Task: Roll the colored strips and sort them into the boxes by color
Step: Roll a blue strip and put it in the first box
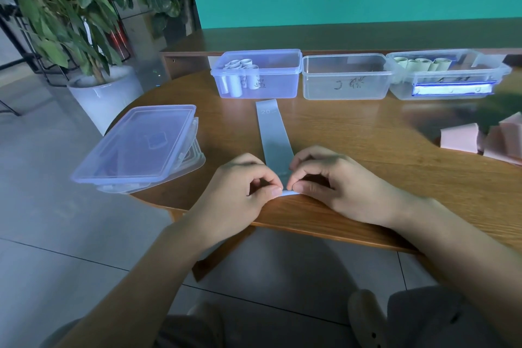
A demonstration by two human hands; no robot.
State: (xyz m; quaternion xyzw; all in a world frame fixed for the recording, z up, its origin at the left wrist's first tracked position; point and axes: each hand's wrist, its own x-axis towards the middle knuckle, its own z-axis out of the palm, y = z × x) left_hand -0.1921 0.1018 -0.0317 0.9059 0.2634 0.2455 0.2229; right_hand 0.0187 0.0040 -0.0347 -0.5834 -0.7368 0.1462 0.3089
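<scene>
1. A pale blue strip (273,133) lies flat on the wooden table (367,150), running lengthwise away from the person; its far end, printed with a faint "20", stops just short of the boxes.
2. The left hand (240,192) pinches the strip's near end between thumb and curled forefinger, close to the table's front edge.
3. The right hand (330,181) pinches the same end from the other side — thumb and forefinger tips nearly meet those of the left hand, and the rest of its fingers are curled under.
4. Between the two thumbs the strip's near edge is lifted slightly off the wood; how far it is turned over cannot be told.
5. Three clear plastic boxes stand in a row at the back of the table, sides touching or nearly so.
6. The left box (255,75) holds several pale blue rolls (240,73), most standing on end in its left half.
7. The middle box (346,76) bears handwritten marks on its front wall; no rolls show in it.
8. The right box (446,76) holds pale green rolls (421,63) at its back left, and a white label with a blue border shows along its front.
9. Pink strips (485,140) lie in a loose heap at the table's right edge — well apart from both hands.
10. A stack of clear lids (138,147) sits at the table's left edge, partly overhanging it.
11. A potted plant (84,22) in a white pot stands on the floor beyond the lids.
</scene>
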